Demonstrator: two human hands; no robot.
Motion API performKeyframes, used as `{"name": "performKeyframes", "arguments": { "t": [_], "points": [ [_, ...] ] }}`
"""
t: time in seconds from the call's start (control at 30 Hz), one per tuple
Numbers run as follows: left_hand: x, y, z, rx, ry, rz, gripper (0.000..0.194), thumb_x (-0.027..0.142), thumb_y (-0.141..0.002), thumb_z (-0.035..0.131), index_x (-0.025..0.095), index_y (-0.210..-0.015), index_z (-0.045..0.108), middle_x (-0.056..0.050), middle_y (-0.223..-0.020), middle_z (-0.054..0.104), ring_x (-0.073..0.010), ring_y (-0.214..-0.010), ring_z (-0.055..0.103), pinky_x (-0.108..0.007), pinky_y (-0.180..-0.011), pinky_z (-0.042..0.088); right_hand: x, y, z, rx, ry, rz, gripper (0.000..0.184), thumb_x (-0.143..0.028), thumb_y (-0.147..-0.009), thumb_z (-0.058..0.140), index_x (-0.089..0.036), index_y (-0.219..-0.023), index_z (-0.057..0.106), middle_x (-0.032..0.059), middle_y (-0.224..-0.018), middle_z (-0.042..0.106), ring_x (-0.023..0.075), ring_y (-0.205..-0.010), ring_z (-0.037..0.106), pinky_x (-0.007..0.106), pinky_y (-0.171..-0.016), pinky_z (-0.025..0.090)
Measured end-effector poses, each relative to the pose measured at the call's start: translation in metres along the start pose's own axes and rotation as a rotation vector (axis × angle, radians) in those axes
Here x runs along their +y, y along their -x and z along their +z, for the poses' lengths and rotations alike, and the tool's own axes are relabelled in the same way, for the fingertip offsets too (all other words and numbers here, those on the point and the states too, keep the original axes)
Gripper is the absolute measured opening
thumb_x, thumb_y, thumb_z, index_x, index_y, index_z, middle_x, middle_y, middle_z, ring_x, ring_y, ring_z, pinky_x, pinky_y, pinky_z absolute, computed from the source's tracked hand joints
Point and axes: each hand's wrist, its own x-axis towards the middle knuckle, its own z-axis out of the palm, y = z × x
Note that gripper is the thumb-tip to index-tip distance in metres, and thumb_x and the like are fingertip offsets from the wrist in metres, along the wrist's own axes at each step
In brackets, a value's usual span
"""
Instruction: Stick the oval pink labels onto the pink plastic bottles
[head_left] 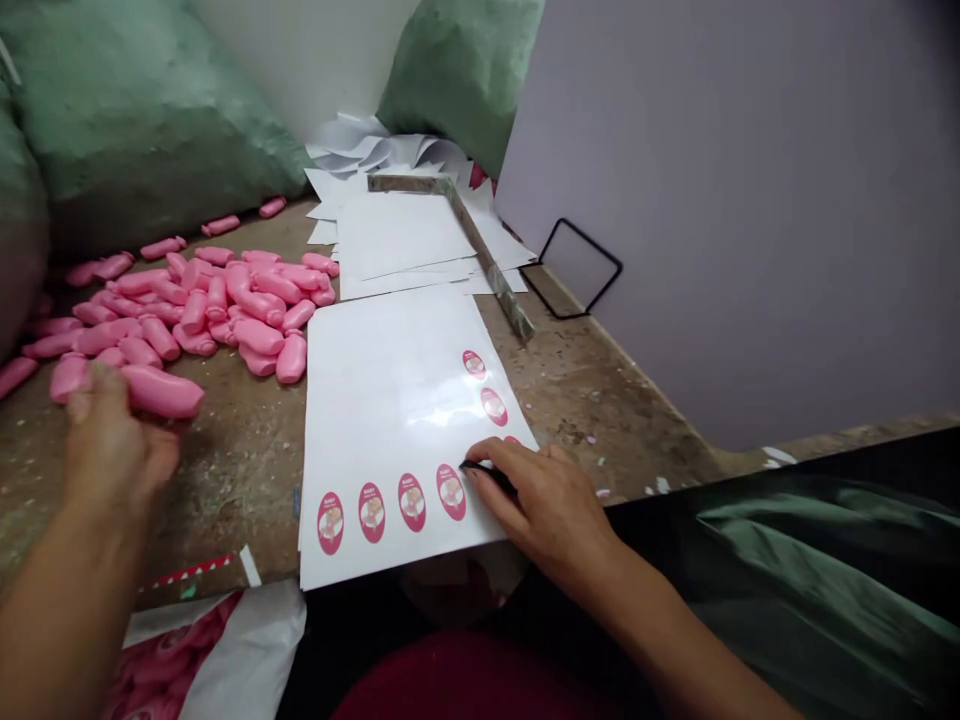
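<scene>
Over left of centre, bottles (196, 312) on table (247, 450), sticker sheet (375, 395) mid-frame, paper sheets (409, 230) behind, sack (142, 110) upper left

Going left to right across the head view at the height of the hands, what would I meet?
Left hand, bottom row of oval stickers on the white sheet, right hand, green sheeting.

Free room over sticker sheet (375, 400), pink bottles (217, 295) crowding left, angled bar (482, 250) beyond

pink bottle (163, 391) — sideways | white sheet (390, 380) — flat, partly stickered | black tool (482, 469) over sheet
</scene>
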Motion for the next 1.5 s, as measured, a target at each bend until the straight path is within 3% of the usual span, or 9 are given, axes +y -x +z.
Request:
{"name": "performKeyframes", "arguments": {
  "t": [0.03,0.1,0.2,0.3,0.4,0.63,1.0,1.23,1.5],
  "points": [
    [0.002,0.011,0.006,0.008,0.123,-0.102,0.04,0.041,-0.106,0.021,0.019,-0.084,0.046,0.004,-0.083,0.061,-0.0122,-0.096,0.054,-0.021,-0.079,0.051,0.0,0.0,0.001,-0.002,0.023,-0.007,0.016,-0.024,-0.095,0.051,-0.022,-0.094,0.067,0.0025,-0.08,0.076,0.0197,-0.066,0.064,0.035,-0.07,0.033],
    [0.004,0.037,0.02,-0.067,0.323,-0.27,0.042,0.034,-0.105,0.024,0.016,-0.073,0.044,0.001,-0.07,0.059,-0.0105,-0.079,0.056,-0.025,-0.076,0.054,-0.001,-0.001,0.002,0.006,0.056,-0.015,0.015,-0.024,-0.095,0.051,-0.022,-0.092,0.066,0.0018,-0.079,0.076,0.0189,-0.064,0.063,0.035,-0.069,0.03],
    [-0.005,0.079,0.043,-0.322,0.421,-0.395,0.008,0.01,-0.091,0.052,0.015,-0.086,0.054,0.0,-0.079,0.066,-0.0124,-0.078,0.063,-0.031,-0.075,0.059,-0.001,0.0,0.003,0.015,0.078,-0.023,0.015,-0.024,-0.095,0.052,-0.022,-0.091,0.066,0.0012,-0.08,0.077,0.0185,-0.064,0.062,0.035,-0.07,0.028],
    [-0.026,0.112,0.065,-0.438,0.378,-0.463,0.032,0.003,-0.079,0.066,0.019,-0.106,0.058,-0.004,-0.093,0.069,-0.0161,-0.081,0.067,-0.03,-0.069,0.06,-0.002,0.001,0.002,0.02,0.068,-0.04,0.015,-0.024,-0.095,0.052,-0.022,-0.09,0.065,0.0004,-0.078,0.076,0.0176,-0.062,0.061,0.035,-0.07,0.027],
    [-0.044,0.128,0.08,-0.52,0.35,-0.499,0.039,0.009,-0.077,0.071,0.019,-0.112,0.058,-0.006,-0.099,0.069,-0.0205,-0.091,0.07,-0.033,-0.078,0.06,-0.003,0.002,0.002,0.051,0.063,-0.064,0.015,-0.023,-0.095,0.052,-0.02,-0.089,0.066,0.0006,-0.075,0.075,0.0175,-0.06,0.06,0.034,-0.069,0.026],
    [-0.054,0.133,0.087,-0.551,0.315,-0.448,0.05,0.02,-0.077,0.075,0.019,-0.122,0.053,-0.01,-0.102,0.072,-0.0257,-0.105,0.068,-0.041,-0.096,0.052,-0.005,0.002,0.006,0.127,0.106,-0.103,0.015,-0.021,-0.094,0.055,-0.019,-0.085,0.067,0.0005,-0.071,0.074,0.0175,-0.056,0.058,0.034,-0.068,0.025],
    [-0.053,0.131,0.086,-0.556,0.35,-0.479,0.041,0.016,-0.081,0.071,0.018,-0.119,0.056,-0.011,-0.102,0.073,-0.0237,-0.106,0.068,-0.033,-0.087,0.056,-0.003,-0.001,0.005,0.09,-0.047,-0.029,0.011,-0.025,-0.093,0.056,-0.023,-0.088,0.066,-0.0023,-0.074,0.074,0.0169,-0.061,0.06,0.03,-0.064,0.031],
    [-0.053,0.13,0.085,-0.553,0.41,-0.51,0.028,0.017,-0.087,0.064,0.018,-0.114,0.058,-0.009,-0.092,0.074,-0.0201,-0.098,0.071,-0.033,-0.087,0.056,-0.005,0.003,0.005,0.096,0.14,-0.061,0.014,-0.024,-0.093,0.055,-0.02,-0.082,0.064,0.0003,-0.068,0.073,0.0171,-0.054,0.056,0.035,-0.069,0.025],
    [-0.055,0.131,0.085,-0.562,0.417,-0.486,0.03,0.017,-0.085,0.066,0.017,-0.114,0.058,-0.008,-0.092,0.073,-0.0209,-0.094,0.073,-0.035,-0.092,0.056,-0.008,-0.002,0.009,0.059,0.075,0.029,0.02,-0.035,-0.089,0.06,-0.02,-0.076,0.062,0.002,-0.07,0.073,0.0166,-0.056,0.053,0.035,-0.071,0.026]
  ]
}}
